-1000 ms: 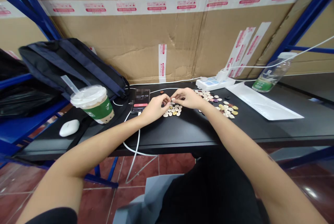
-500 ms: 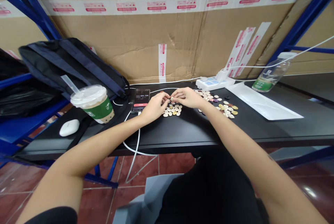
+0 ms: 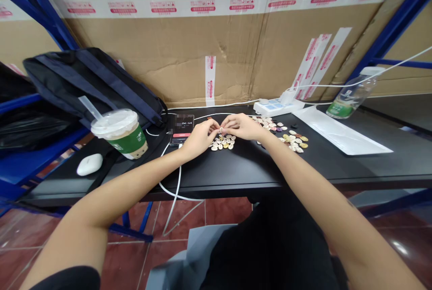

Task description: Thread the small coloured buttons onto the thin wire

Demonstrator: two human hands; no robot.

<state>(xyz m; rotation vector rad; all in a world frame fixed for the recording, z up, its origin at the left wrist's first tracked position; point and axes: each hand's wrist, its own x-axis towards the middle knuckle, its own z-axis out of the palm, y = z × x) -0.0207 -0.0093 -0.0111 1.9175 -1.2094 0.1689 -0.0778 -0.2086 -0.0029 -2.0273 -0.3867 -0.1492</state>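
Note:
My left hand (image 3: 201, 137) and my right hand (image 3: 243, 126) meet over the black table, fingertips pinched together. Between them is a small pale button (image 3: 221, 130), gripped from both sides. Just below the fingers lies a pile of cream buttons (image 3: 221, 146), with a few yellowish ones; my fingers hide part of it. Beyond my right wrist a second group of buttons (image 3: 266, 123), mostly pale with some purple, lies partly covered by the hand. Cream, yellow and brown buttons (image 3: 297, 141) are spread to the right of my right forearm.
A phone (image 3: 182, 130) with a timer lies left of my left hand. Farther left stand a lidded cup (image 3: 126, 139) with a straw, a white case (image 3: 90, 165) and a backpack (image 3: 97, 85). A power strip (image 3: 276, 107), white packet (image 3: 340, 132) and bottle (image 3: 349, 96) are on the right.
My fingertips have come closer together, and both hands now pinch the small button. The arms and the button piles look almost unchanged.

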